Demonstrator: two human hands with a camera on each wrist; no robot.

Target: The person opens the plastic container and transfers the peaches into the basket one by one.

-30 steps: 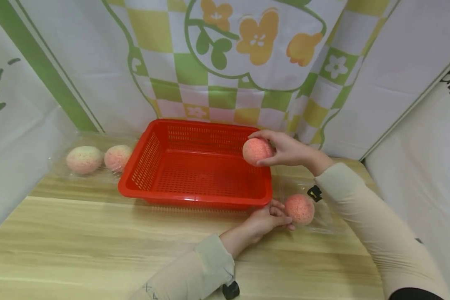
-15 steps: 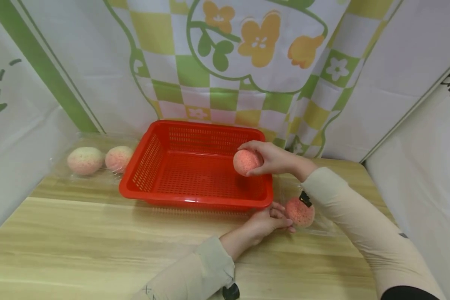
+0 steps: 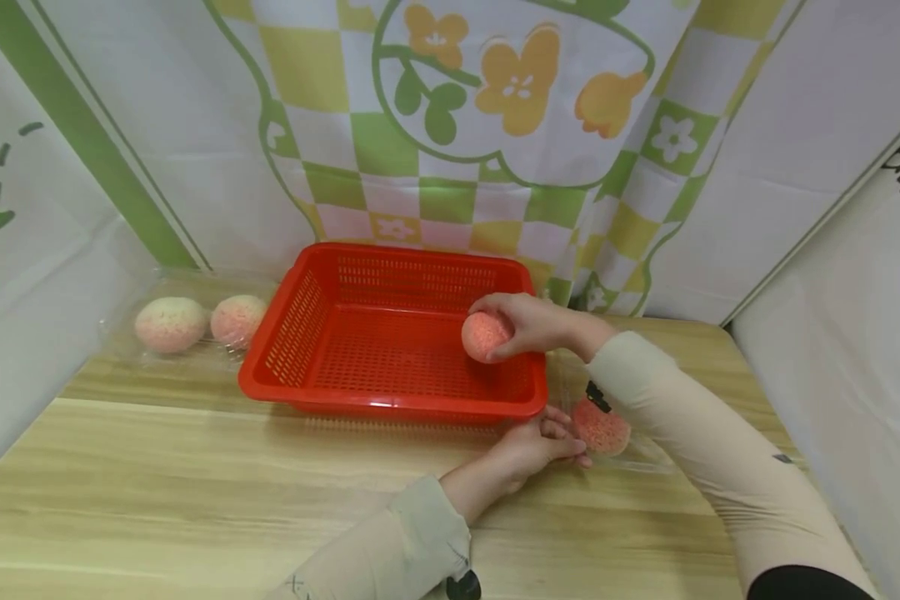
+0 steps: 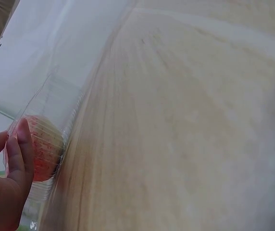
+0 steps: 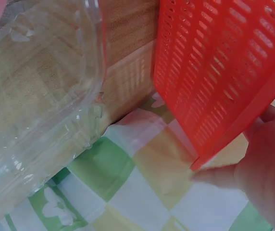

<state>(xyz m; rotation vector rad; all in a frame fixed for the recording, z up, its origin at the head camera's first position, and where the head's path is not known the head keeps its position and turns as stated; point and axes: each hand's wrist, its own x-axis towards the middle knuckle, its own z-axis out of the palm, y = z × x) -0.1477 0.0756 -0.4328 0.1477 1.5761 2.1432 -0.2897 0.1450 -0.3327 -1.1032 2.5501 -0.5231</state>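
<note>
My right hand (image 3: 536, 325) holds a pink peach (image 3: 486, 337) with a speckled skin, low inside the right end of the red slotted plastic basket (image 3: 390, 404). In the right wrist view, that hand (image 5: 267, 163) is beyond the basket rim and the peach is hidden. By the basket's front right corner, my left hand (image 3: 528, 450) pinches the edge of a clear plastic tray (image 3: 648, 460). Another peach (image 3: 603, 432) sits in this tray, partly covered by the right sleeve's strap. In the left wrist view, thumb and fingers (image 4: 24, 149) grip the tray edge before the peach (image 4: 48, 149).
To the left of the basket lies another clear plastic tray (image 3: 131, 354) with two pink-and-cream peaches, a larger one (image 3: 171, 325) and a smaller one (image 3: 237, 321). A checked, flowered curtain (image 3: 450, 200) hangs behind the wooden table (image 3: 195, 492).
My right hand has carried its peach left and down from over the basket's right rim into the basket. The left hand stays at the tray edge.
</note>
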